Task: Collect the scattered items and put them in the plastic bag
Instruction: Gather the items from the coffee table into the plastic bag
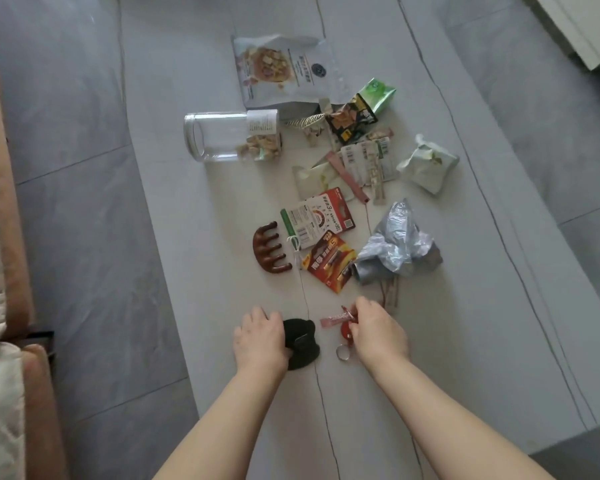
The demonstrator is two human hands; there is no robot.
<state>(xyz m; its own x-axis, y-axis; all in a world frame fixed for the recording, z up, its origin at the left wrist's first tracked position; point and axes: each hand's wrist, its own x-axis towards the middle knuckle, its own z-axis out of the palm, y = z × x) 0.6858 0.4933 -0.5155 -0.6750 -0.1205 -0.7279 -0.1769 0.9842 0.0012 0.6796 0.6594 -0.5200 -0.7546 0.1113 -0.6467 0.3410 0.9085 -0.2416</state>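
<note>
My left hand grips a folded black plastic bag lying on the white table. My right hand pinches a small red wrapper just above a red keychain with a metal ring. Further out lie a red battery card, a printed card, a brown wooden massager, a crumpled silver foil bag, several snack wrappers, a white-green packet and a green packet.
A clear jar lies on its side with snacks inside. A large grey snack pouch lies at the far end. A sofa runs along the left. Grey floor tiles surround the table.
</note>
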